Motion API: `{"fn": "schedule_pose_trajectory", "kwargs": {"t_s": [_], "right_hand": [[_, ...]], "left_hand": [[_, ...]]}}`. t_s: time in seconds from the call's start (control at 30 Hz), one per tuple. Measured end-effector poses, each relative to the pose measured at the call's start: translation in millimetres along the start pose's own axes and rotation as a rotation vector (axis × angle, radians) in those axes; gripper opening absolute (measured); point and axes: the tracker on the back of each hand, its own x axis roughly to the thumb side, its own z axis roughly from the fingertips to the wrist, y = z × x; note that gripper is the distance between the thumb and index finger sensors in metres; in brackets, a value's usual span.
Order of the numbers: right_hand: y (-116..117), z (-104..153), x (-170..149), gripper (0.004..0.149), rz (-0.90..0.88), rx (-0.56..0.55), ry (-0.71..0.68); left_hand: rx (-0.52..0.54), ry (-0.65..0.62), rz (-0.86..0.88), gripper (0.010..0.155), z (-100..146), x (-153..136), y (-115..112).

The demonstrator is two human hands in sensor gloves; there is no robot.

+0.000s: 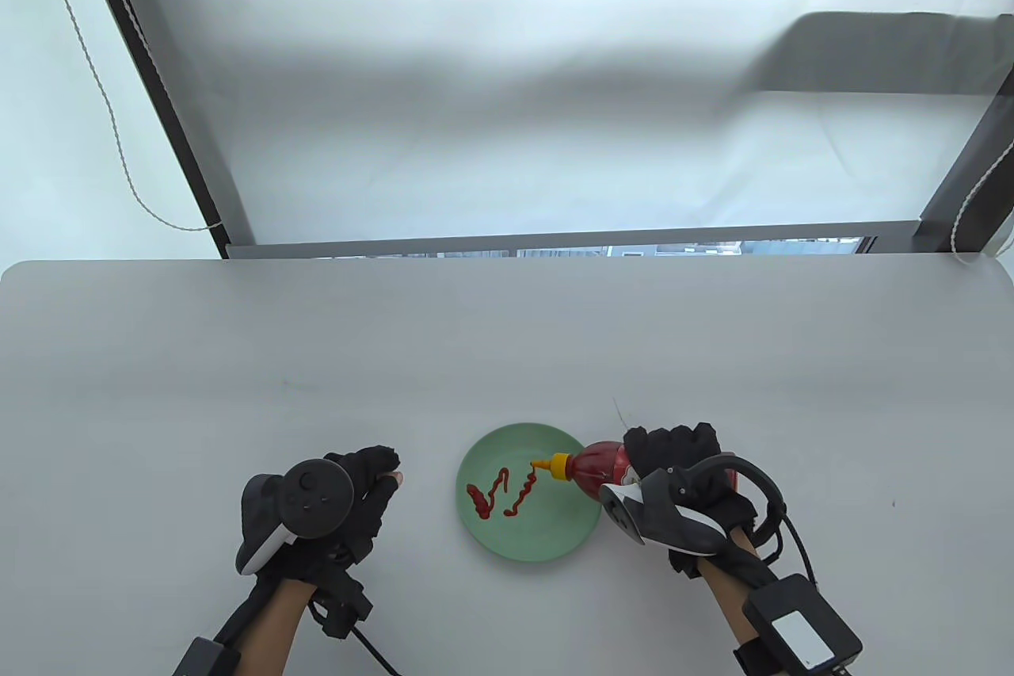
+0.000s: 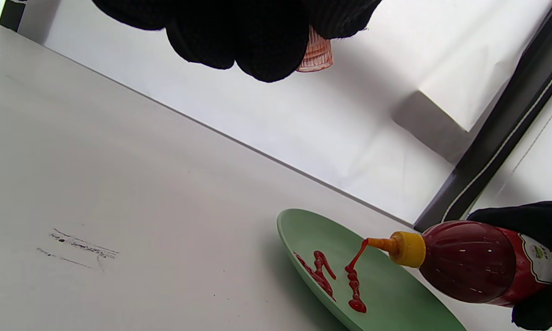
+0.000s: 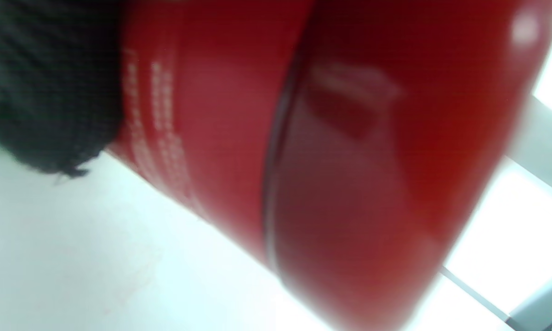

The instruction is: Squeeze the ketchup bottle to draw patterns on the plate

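A green plate [image 1: 554, 541] lies near the table's front edge, with zigzag ketchup lines [image 1: 499, 498] on it. My right hand [image 1: 669, 450] grips a red ketchup bottle [image 1: 602, 464] tilted on its side, its yellow nozzle [image 1: 554, 464] over the plate's right part. In the left wrist view a ketchup strand runs from the nozzle [image 2: 397, 247] down to the lines [image 2: 354, 285] on the plate [image 2: 395, 299]. The bottle [image 3: 349, 161] fills the right wrist view, blurred. My left hand [image 1: 384, 476] rests left of the plate and holds a small ribbed pinkish cap [image 2: 315, 55] in its fingers [image 2: 257, 41].
The grey table [image 1: 317, 391] stretches away behind the plate to a window frame [image 1: 554, 244] at its far edge. Faint pen-like marks [image 2: 80, 246] show on the table surface left of the plate.
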Motion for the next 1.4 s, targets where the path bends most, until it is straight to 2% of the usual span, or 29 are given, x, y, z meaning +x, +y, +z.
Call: {"fn": "schedule_pose_trajectory", "kwargs": {"t_s": [0.27,0.97,1.4], "right_hand": [[3,5,0,0.096,0.014,0.004,-0.018],[3,43,-3,0.095,0.033,-0.006,-0.032],[13,29,-15,0.095,0.035,0.02,0.035]], "left_hand": [[0.004,0.005,0.003,0.046,0,-1,1],[0.016,-0.006,-0.019,0.046,2,1,0],[0.019,0.006,-0.008,0.046,3,-1,0]]}}
